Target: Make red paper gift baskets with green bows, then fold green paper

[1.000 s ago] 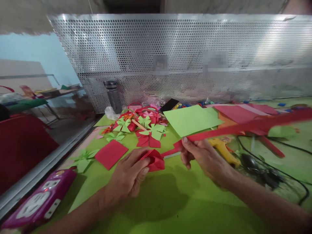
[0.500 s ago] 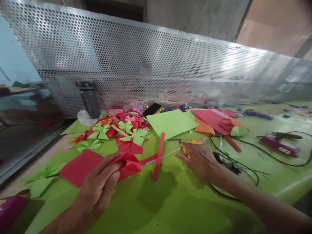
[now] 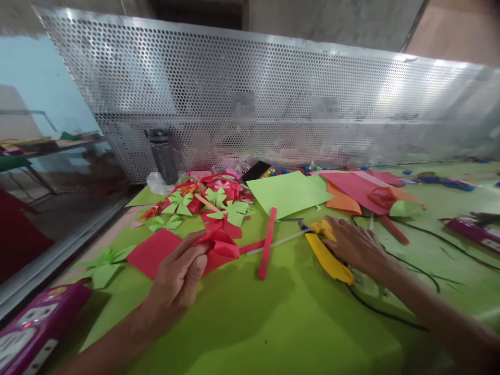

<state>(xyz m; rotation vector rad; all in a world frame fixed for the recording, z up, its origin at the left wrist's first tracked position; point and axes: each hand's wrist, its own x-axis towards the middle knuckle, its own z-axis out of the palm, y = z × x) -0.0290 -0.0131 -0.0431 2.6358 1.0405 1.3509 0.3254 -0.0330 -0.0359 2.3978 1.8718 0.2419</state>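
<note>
Pinched in my left hand (image 3: 182,271) is a folded red paper piece (image 3: 221,250), raised over the table. My right hand (image 3: 347,242) rests at the back end of a yellow glue gun (image 3: 328,258), fingers bent over its yellow rear part; whether they grip it is unclear. A whitish glue stick (image 3: 291,239) runs from the gun toward the left. Across it lies a red paper strip (image 3: 267,245). A flat red paper square (image 3: 154,252) is left of my left hand.
Green paper flowers (image 3: 230,212) and a dark bottle (image 3: 163,159) stand before a perforated metal panel (image 3: 281,78). Green sheet (image 3: 289,192) lies centrally. Purple power strips sit at left (image 3: 42,323) and right (image 3: 472,232); a black cable (image 3: 386,312) crosses the right side.
The view has shifted, bringing the left power strip further in. My right hand has moved to the glue gun's rear, leaving its yellow body uncovered. My left hand still holds the folded red paper.
</note>
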